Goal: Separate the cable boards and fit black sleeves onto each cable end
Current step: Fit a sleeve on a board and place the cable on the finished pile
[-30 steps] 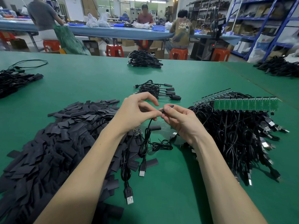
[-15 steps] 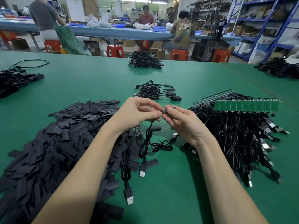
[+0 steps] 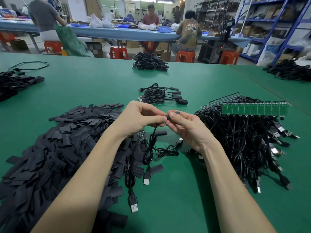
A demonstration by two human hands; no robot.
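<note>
Two bare forearms reach over a green table [image 3: 176, 207]. At 7 o'clock, a USB plug [image 3: 134, 205] lies on the felt at the end of a slack black cable. A heap of flat black sleeves [image 3: 50, 157] fills the 8 to 9 o'clock side. At centre, the left hand [image 3: 139, 117] pinches the cable [image 3: 152, 140] near its end, fingers curled, while the right hand [image 3: 186, 125] pinches a black sleeve [image 3: 168, 116] at that same cable end between thumb and forefinger; the hands hide how far the sleeve is on. At 3 o'clock a tangle of unfinished cables [image 3: 244, 140] lies under a strip of joined green boards [image 3: 254, 108]. At 12 o'clock, just beyond the hands, sits a small bundle of sleeved cables [image 3: 161, 95], with a further cable pile [image 3: 149, 62] behind. Beyond the table, a seated worker's shirt [image 3: 190, 29] reads "UNKN OWN". The red stools and blue shelving beyond are too blurred for detail.
</note>
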